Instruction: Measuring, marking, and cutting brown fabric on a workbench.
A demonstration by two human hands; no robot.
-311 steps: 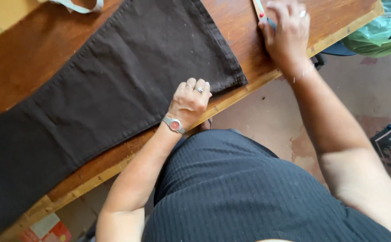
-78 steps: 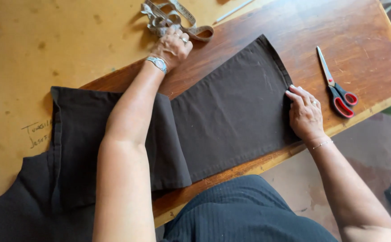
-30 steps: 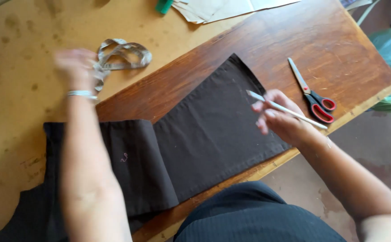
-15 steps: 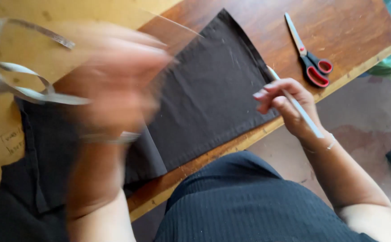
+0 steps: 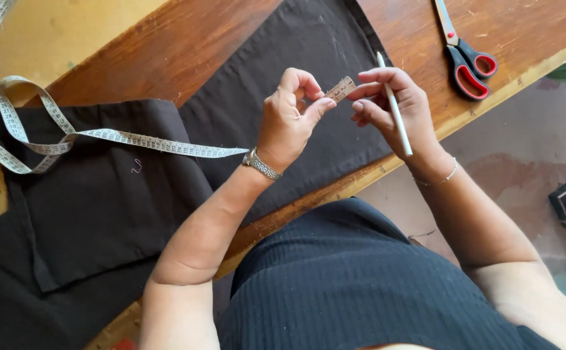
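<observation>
I've got both hands up over the dark fabric (image 5: 283, 84) right now, meeting at the end of the measuring tape (image 5: 121, 137). My left hand (image 5: 291, 116) is curled nearly closed, thumb and forefinger pinching the tape's tip. My right hand (image 5: 396, 107) takes the same tip from the other side with thumb and forefinger, while its other fingers trap a white marking pencil (image 5: 394, 104) that runs down across the palm. So both hands are closed, one on the tape, one on tape and pencil together.

The rest of the tape trails away behind my left wrist, loops over the folded fabric and off to the far side of the table (image 5: 166, 52). The red-handled scissors (image 5: 464, 55) lie beyond my right hand, apart from everything.

To do this well, I'd judge: get the tip flat and untwisted before laying it down, let the slack run free so the loops don't drag, and keep the pencil point clear of the cloth.
</observation>
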